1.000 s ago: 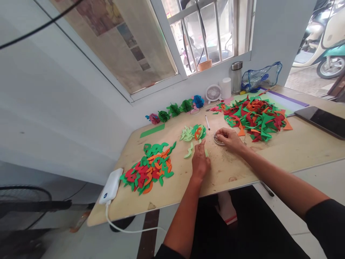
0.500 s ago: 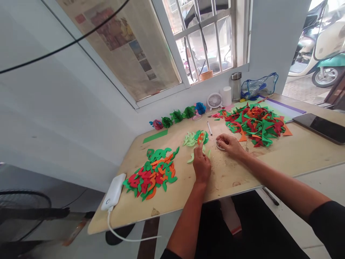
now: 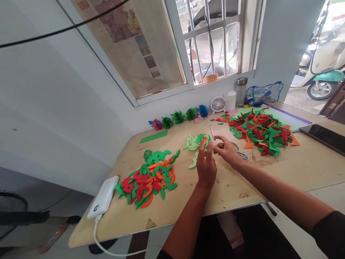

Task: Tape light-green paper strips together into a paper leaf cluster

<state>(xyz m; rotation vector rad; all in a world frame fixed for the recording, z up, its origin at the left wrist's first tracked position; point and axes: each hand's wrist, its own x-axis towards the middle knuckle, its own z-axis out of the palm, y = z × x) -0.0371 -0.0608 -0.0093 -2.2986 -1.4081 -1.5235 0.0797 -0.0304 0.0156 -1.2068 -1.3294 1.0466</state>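
Note:
My left hand [image 3: 206, 168] is over the middle of the table with two fingers raised and apart. Just beyond its fingertips lie light green paper cut-outs [image 3: 191, 142] and a small orange piece [image 3: 204, 139] on darker green ones. Facing it from the right, my right hand [image 3: 228, 151] has thumb and index finger apart, with nothing visible between them. A blue-handled tool [image 3: 243, 155] lies on the table beside the right hand, partly hidden by it. A white pen [image 3: 212, 132] rests just beyond that hand.
Curved red, orange and green cut-outs [image 3: 151, 176] form a pile at left, near a white power bank [image 3: 104, 198]. Pointed paper scraps [image 3: 265, 129] are heaped at right, before a phone [image 3: 326, 135]. Paper ornaments [image 3: 178, 117] and a small fan [image 3: 218, 104] line the wall.
My right hand has left the ring-shaped thing and moved closer to the left hand, its fingers spreading. The blue-handled tool now shows on the table. My left fingers have moved apart.

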